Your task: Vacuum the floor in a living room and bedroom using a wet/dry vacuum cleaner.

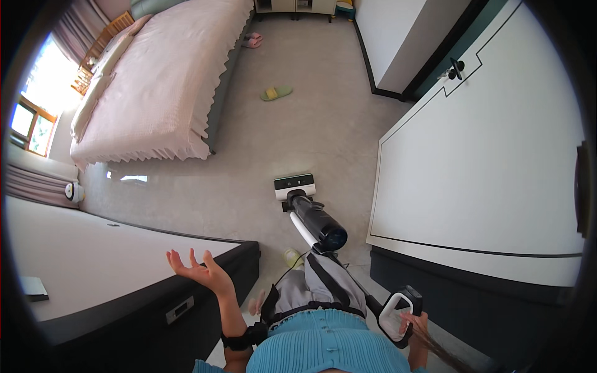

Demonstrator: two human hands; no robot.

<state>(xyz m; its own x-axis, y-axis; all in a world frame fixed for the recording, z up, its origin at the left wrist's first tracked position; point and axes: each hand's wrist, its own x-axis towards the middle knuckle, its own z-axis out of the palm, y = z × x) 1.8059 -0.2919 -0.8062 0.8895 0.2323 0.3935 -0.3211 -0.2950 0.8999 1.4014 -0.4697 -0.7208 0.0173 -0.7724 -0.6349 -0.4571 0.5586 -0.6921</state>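
My left hand [200,270] is raised to the left of my body, palm up, with its fingers apart and nothing in it. My right hand [413,324] grips the loop handle [396,307] of an upright floor washer or vacuum [322,228], low on the right. The machine leans back towards me, its black canister uppermost. Its white and black floor head [295,186] rests on the grey floor ahead of my feet. One foot wears a light green slipper [293,257]; the other foot [256,303] appears bare.
A loose green slipper [276,93] lies ahead on the floor [317,126]. Pink slippers [254,40] sit beside the bed [154,79]. At right stands an open white door [466,177]. The black door frame [238,265] is close on my left. A small white device [74,191] stands by the curtain.
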